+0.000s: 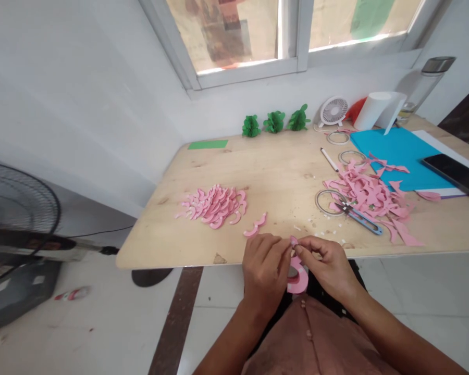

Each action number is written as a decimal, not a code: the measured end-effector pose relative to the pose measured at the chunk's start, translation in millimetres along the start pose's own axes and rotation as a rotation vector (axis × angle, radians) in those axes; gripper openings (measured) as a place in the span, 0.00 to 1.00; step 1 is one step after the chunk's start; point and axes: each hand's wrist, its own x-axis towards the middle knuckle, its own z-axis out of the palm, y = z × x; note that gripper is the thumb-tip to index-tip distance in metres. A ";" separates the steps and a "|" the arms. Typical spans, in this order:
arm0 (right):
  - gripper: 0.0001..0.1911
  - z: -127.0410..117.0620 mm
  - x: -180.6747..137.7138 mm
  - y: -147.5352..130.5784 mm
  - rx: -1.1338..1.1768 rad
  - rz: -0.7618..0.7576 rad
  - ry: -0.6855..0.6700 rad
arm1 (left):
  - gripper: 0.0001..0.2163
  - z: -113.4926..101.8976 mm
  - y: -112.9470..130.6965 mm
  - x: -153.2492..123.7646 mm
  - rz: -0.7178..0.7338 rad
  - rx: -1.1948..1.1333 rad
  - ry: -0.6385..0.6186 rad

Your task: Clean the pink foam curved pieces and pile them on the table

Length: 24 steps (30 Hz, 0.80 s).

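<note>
My left hand (264,265) and my right hand (327,263) meet at the near edge of the wooden table (281,172), fingers pinched together on a curved pink paper piece (298,278) that hangs between them. Two more pink curved pieces (256,225) lie on the table just ahead of my left hand. A pile of pink curved cut-outs (214,204) sits to the left. A heap of pink paper scraps (369,195) lies to the right, with small blue-handled scissors (358,217) at its near edge.
Wire rings (328,202) lie near the scraps. Blue paper (402,153), a phone (455,174), a paper roll (377,110), a small white fan (333,111), a bottle (428,83), three green paper balls (274,122) and a green sheet (208,144) are farther back. A floor fan (15,219) stands left.
</note>
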 end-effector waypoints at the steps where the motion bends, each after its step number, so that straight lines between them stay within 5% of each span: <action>1: 0.15 -0.2 -0.4 -0.7 -0.020 -0.014 0.002 | 0.05 1.0 -0.3 0.4 0.023 0.023 0.004; 24: 0.13 -6.7 -4.8 -7.0 -0.387 -0.325 -0.001 | 0.07 -2.1 4.6 3.7 0.051 0.107 -0.098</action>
